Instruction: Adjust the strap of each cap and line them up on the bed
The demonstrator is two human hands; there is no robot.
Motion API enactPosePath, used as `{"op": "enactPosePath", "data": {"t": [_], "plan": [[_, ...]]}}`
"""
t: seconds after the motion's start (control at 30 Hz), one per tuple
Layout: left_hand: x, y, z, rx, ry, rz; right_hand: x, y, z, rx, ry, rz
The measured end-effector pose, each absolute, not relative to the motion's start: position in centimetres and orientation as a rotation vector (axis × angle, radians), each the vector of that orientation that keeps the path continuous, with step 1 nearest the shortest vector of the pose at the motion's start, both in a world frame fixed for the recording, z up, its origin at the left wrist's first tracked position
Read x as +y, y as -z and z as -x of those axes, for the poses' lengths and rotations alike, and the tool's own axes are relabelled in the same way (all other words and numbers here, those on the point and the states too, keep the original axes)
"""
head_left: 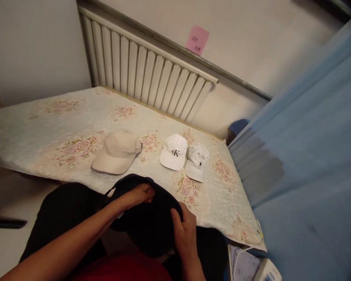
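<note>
A blue curtain fills the right side of the frame. A bed with a pale floral cover spans the middle left, and a white radiator stands against the wall behind it, in the upper centre. A pink note is stuck on the wall above the radiator.

At the lower centre, a dark cap is held over the person's lap, just in front of the bed's near edge. The left hand lies curled on the cap's upper left rim, fingers closed over the fabric. The right hand grips the cap's right edge, thumb on top and the cap lying to its left, partly beneath it.

On the bed beyond the hands lie three caps in a row: a beige cap at centre left, a white cap with a black logo at centre, and a pale cap touching its right side.
</note>
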State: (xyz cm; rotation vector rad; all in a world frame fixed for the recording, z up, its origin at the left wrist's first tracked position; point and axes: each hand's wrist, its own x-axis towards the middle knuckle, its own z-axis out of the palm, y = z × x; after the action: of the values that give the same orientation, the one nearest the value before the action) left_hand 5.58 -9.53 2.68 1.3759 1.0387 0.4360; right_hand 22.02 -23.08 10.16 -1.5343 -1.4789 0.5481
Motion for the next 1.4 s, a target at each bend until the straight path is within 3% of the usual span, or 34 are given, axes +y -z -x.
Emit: {"op": "enactPosePath", "data": {"t": [0.27,0.57,0.77,1.03,1.27,1.4], "plan": [[-7.4,-0.5,-2.8,1.172,-0.551,-1.291,-22.9,-10.4,-22.8,-1.412,-0.554,1.600],[-9.6,-4.2,-4.0,0.792,-0.301,-1.476,-23.0,-10.2,-22.6,-1.460,-0.613,1.581],[-7.8,-2.6,-3.6,1.114,-0.511,-1.255,-23.0,-10.6,-23.0,-1.450,-0.588,1.584],[-7.5,-1.8,-2.1,1.199,-0.589,-1.191,-23.0,-10.1,-23.6,-1.406,-0.574,1.614],[-9.9,-2.9,-2.5,0.946,-0.219,-1.364,-23.0,-10.5,-24.3,-1.393,-0.528,1.625],[-10.3,-2.7,-2.3,1.054,-0.068,-1.597,-22.9,-10.8,-24.6,-1.382,-0.512,1.623]]}}
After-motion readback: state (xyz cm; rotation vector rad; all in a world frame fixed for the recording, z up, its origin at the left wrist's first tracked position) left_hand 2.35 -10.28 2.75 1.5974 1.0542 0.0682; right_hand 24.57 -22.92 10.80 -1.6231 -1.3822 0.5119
